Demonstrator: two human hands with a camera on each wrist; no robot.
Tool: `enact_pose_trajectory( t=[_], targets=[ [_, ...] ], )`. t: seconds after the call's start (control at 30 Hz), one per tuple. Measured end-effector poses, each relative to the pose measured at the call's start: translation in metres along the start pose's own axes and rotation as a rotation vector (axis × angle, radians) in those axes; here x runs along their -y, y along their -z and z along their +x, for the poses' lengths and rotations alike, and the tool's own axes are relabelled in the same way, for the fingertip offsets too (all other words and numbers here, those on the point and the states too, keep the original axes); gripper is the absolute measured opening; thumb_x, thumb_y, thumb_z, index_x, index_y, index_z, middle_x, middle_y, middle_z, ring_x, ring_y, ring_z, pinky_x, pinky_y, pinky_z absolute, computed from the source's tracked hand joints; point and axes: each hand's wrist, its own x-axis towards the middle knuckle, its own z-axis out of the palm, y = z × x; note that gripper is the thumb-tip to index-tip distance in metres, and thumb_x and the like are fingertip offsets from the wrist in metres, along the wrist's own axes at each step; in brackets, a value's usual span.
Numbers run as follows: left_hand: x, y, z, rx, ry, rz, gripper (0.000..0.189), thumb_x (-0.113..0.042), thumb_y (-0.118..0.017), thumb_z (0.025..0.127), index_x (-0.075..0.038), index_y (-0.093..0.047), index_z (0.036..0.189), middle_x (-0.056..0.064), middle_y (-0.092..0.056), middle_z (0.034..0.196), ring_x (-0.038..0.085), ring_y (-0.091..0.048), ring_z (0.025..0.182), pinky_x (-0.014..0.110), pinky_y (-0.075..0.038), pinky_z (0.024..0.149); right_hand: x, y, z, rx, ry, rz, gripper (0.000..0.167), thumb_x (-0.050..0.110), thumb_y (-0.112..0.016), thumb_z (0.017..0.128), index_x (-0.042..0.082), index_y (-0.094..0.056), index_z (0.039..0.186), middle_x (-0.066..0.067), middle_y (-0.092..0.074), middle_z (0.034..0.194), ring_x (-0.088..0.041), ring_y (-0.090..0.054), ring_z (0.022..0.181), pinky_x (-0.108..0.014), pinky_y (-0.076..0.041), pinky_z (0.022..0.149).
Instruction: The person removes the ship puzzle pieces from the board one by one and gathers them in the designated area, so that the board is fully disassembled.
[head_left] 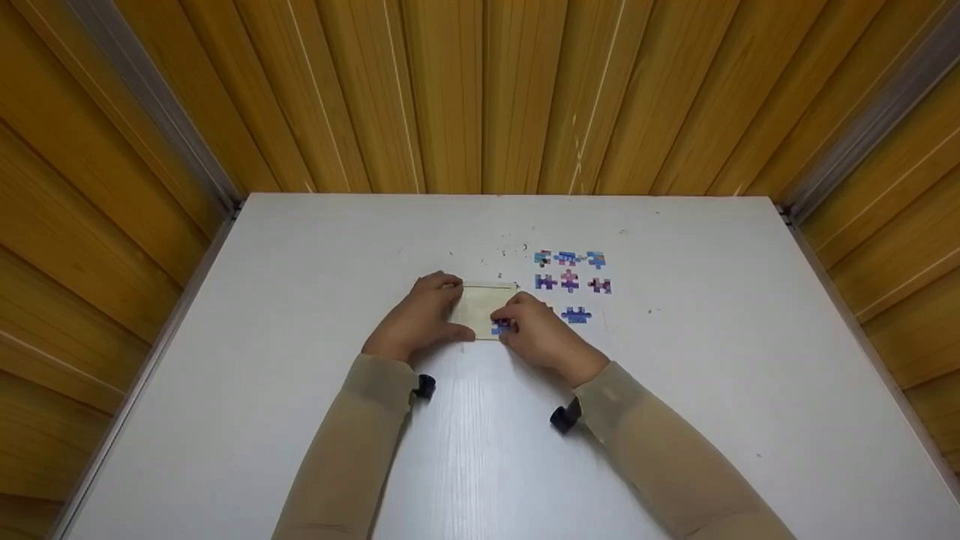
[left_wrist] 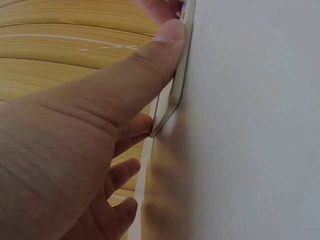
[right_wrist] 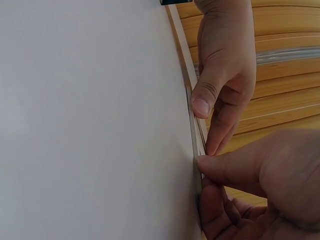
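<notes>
A small, pale, square puzzle tray (head_left: 480,301) with a thin raised rim lies on the white table. My left hand (head_left: 429,311) grips it from the left, thumb at the near edge and fingertips at the far left corner. In the left wrist view the thumb presses on the rim of the tray (left_wrist: 176,92). At the near right corner, my right hand (head_left: 541,334) pinches a blue and purple jigsaw piece (head_left: 498,328) against the tray, its fingertips covering much of the piece. In the right wrist view the piece is hidden behind the fingers.
Several loose jigsaw pieces (head_left: 570,282) lie in rough rows right of the tray, among them a blue one (head_left: 576,315) just beyond my right hand. Dark crumbs (head_left: 504,247) are scattered behind the tray. A wood-patterned wall (head_left: 517,97) stands past the table's back edge.
</notes>
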Motion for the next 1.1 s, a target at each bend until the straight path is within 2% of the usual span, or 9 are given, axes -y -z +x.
enact_pose_trajectory(
  t=[0.2,0.47,0.7,1.1],
  targets=[
    [-0.0002,0.0009,0.0000,0.000,-0.007,-0.007,0.094,-0.044,-0.097,0.090,-0.005,-0.056,0.166,0.007,-0.046,0.177,0.033,-0.034,0.172,0.046,-0.033,0.143,0.0010,-0.0002,0.0000,-0.005,-0.019,0.005,0.036,0.006,-0.073,0.106,0.005,-0.075,0.142,-0.015,-0.065,0.139,-0.030,-0.066,0.125,-0.050,-0.057,0.118],
    [0.0005,0.0009,0.0006,-0.002,-0.012,-0.011,0.095,-0.044,-0.097,0.090,-0.006,-0.056,0.166,0.009,-0.045,0.178,0.034,-0.033,0.173,0.047,-0.032,0.144,0.0019,0.0002,-0.0011,-0.004,-0.024,0.009,0.036,0.005,-0.072,0.107,0.007,-0.073,0.142,-0.015,-0.065,0.136,-0.029,-0.065,0.122,-0.051,-0.057,0.116],
    [-0.0021,0.0011,0.0014,0.013,0.009,-0.018,0.096,-0.043,-0.097,0.090,-0.004,-0.056,0.166,0.009,-0.046,0.177,0.033,-0.033,0.173,0.047,-0.030,0.144,0.0022,-0.0011,-0.0004,-0.014,-0.038,0.025,0.036,0.003,-0.072,0.105,0.006,-0.075,0.140,-0.015,-0.065,0.134,-0.027,-0.064,0.116,-0.049,-0.057,0.113],
    [-0.0028,0.0009,0.0016,0.012,0.025,-0.024,0.095,-0.043,-0.097,0.090,-0.004,-0.056,0.166,0.007,-0.047,0.177,0.032,-0.033,0.173,0.047,-0.031,0.144,0.0034,-0.0016,0.0005,-0.008,-0.085,0.031,0.038,0.005,-0.073,0.106,0.005,-0.074,0.143,-0.014,-0.064,0.135,-0.027,-0.065,0.117,-0.048,-0.058,0.113]
  ],
)
